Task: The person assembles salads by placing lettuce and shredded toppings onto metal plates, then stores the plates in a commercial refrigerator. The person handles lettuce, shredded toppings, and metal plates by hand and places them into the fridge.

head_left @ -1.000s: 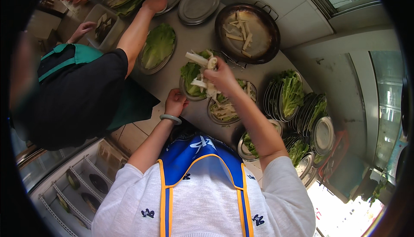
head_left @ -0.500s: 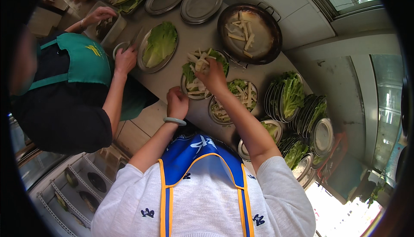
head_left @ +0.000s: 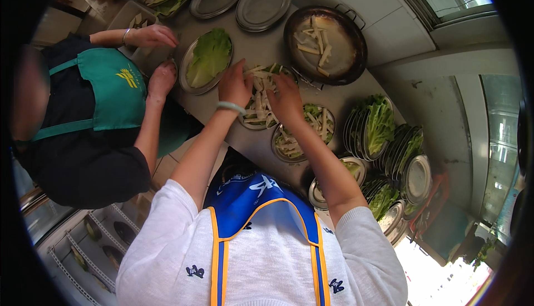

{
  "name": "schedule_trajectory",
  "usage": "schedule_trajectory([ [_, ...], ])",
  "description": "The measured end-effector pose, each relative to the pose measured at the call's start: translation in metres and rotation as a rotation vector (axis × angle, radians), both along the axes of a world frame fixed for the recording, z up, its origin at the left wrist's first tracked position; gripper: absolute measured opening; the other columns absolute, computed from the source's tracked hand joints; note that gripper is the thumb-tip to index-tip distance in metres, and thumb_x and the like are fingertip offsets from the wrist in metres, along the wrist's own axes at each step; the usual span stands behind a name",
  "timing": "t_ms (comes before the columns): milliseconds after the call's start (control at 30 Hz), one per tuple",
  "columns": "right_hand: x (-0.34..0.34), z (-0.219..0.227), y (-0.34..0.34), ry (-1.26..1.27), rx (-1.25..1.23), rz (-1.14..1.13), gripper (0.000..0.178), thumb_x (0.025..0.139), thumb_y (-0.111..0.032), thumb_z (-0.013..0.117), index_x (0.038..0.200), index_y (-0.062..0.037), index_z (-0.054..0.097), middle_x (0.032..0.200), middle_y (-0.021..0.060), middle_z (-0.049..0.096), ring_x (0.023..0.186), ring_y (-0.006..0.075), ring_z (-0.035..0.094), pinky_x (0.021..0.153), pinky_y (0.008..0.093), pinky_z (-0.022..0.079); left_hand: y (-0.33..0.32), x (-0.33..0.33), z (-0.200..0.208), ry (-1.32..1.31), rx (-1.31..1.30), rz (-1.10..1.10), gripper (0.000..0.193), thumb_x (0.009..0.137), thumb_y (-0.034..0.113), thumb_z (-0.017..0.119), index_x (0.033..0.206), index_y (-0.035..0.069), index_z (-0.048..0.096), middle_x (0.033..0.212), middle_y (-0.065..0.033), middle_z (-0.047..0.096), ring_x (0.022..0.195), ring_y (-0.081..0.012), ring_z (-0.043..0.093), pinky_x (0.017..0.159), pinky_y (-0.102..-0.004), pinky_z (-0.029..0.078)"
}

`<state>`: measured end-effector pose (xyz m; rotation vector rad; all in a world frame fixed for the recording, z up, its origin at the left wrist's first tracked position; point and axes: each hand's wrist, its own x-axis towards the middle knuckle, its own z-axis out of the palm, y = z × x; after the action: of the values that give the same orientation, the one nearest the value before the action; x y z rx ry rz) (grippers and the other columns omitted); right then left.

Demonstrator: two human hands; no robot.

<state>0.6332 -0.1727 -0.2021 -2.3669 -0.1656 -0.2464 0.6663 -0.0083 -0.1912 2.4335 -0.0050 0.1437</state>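
Observation:
My left hand (head_left: 235, 87) is at the left side of an oval metal plate (head_left: 250, 125), its fingers stretched out along the heap there. On the opposite side my right hand (head_left: 286, 100) rests with its fingers apart against the same heap. Pale cut strips (head_left: 259, 101) lie piled over green lettuce on this plate, partly hidden by my hands. Just right of it stands a second plate of lettuce and strips (head_left: 289, 146), partly under my right forearm. A wide dark pan (head_left: 303, 55) farther off holds several more pale strips (head_left: 318, 42).
A co-worker in a green apron (head_left: 114, 92) stands at the left, both hands near a plastic tub (head_left: 132, 14). A lettuce-lined plate (head_left: 208, 61) lies between us. Bare metal plates (head_left: 262, 6) are at the back. Stacked plates with lettuce (head_left: 371, 125) stand at the right.
My left hand has moved up and forward from the counter's edge to the plate. My right hand has opened, and its strips lie on the heap. The co-worker's hands have come closer together.

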Motion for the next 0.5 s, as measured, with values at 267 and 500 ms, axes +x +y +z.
schedule_trajectory([
  [267, -0.005, 0.017, -0.002, -0.089, -0.09, 0.091, 0.032, 0.084, -0.012, 0.062, 0.117, -0.0109, 0.061, 0.12, 0.0152, 0.058, 0.114, 0.0361, 0.053, 0.091, 0.0447, 0.047, 0.001, -0.021, 0.023, 0.135, -0.294, -0.461, 0.017, 0.085, 0.011, 0.064, 0.1, 0.003, 0.067, 0.093, -0.0156, 0.067, 0.082, -0.0281, 0.065, 0.073, -0.0353, 0.05],
  [500, 0.009, 0.005, -0.011, 0.147, -0.205, -0.175, 0.009, 0.084, -0.01, 0.062, 0.093, -0.0082, 0.063, 0.098, 0.0096, 0.063, 0.095, 0.0329, 0.06, 0.078, 0.0427, 0.051, 0.005, -0.022, 0.01, -0.093, -0.153, -0.1, 0.018, 0.085, 0.005, 0.063, 0.103, 0.004, 0.066, 0.094, -0.0127, 0.067, 0.085, -0.0259, 0.065, 0.072, -0.0346, 0.051],
])
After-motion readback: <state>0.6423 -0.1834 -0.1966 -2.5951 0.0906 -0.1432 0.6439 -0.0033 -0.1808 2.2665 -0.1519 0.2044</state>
